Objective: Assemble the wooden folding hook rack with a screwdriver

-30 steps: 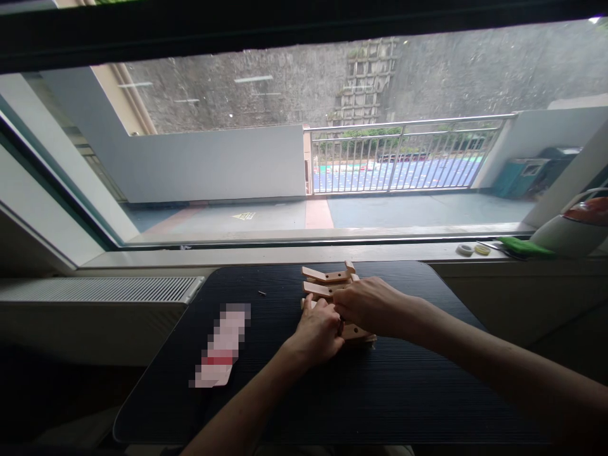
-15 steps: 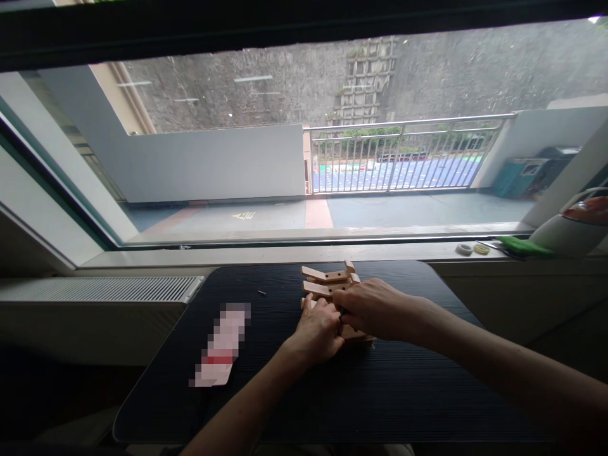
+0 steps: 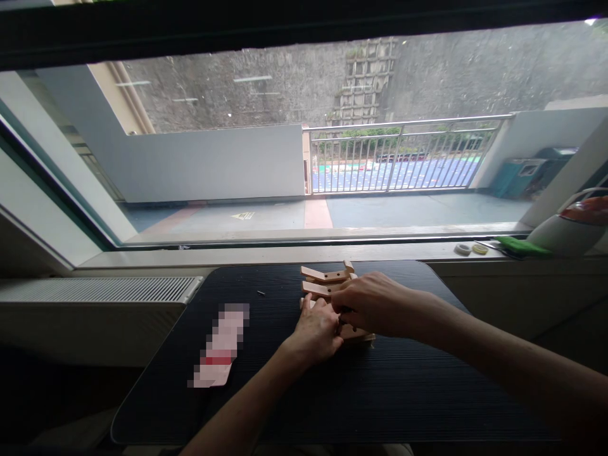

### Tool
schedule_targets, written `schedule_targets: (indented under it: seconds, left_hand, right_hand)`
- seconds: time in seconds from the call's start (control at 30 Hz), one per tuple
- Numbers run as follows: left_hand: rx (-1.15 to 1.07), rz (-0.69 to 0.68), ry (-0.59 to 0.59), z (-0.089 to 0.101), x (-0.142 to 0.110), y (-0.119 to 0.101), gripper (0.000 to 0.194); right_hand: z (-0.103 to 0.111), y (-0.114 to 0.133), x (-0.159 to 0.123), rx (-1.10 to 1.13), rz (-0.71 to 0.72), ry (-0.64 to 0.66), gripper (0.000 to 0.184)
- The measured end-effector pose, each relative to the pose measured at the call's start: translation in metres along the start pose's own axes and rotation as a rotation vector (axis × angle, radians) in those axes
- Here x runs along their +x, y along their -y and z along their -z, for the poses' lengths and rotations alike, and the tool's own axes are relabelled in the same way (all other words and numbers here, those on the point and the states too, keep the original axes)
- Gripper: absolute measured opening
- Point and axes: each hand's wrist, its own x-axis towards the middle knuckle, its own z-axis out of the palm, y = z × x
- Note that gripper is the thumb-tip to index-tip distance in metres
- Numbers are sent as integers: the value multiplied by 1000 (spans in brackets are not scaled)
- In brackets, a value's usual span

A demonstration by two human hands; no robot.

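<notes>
Clock centred on the wood. Nearest, black table (image 3: 403, 399), dark-grained, round-cornered, with bare forearms reaching in over it from 7 o'clock and from between 3 and 4.

At 8 on the table, pink item (image 3: 221, 348), blurred over, with a red band; too masked to identify.

Left hand (image 3: 317, 329) at 7, half closed, fingers bent down onto the wood (image 3: 317, 289), one finger straighter than the others; in firm contact with it. Right hand (image 3: 373, 305) at 3, curled nearly into a fist, pressed close beside the left, around a small dark item (image 3: 345, 313); mostly hidden, so cannot tell its kind.

Wood itself on the far half of the table, partly beneath both hands: pale, bent pieces in a row, dark holes in the exposed ones, middle part covered.

At 9, small screw-like bit (image 3: 261, 293) lying loose; farther out, ribbed radiator (image 3: 104, 289).

Beyond the table edge at 12, pale sill (image 3: 266, 256). On it at 2, two tape rolls (image 3: 462, 249), then green cloth (image 3: 525, 247) and, farthest along, white thing (image 3: 567, 231) with orange top.

Through the glass, low wall (image 3: 223, 164) at 11, metal railing (image 3: 401, 158) at 1, teal bin (image 3: 520, 177) at 2. Farthest, stained grey wall (image 3: 266, 95) at 12.
</notes>
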Motion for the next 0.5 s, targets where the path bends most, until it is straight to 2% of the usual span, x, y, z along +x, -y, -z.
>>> schedule_targets:
  seconds: [0.27, 0.5]
  left_hand:
    - [-12, 9, -11, -3, 0, 1, 25]
    - [-28, -12, -21, -1, 1, 1, 29]
  right_hand:
    - [-15, -3, 7, -11, -48, -77, 21]
    - [-12, -3, 5, -30, -58, -65, 20]
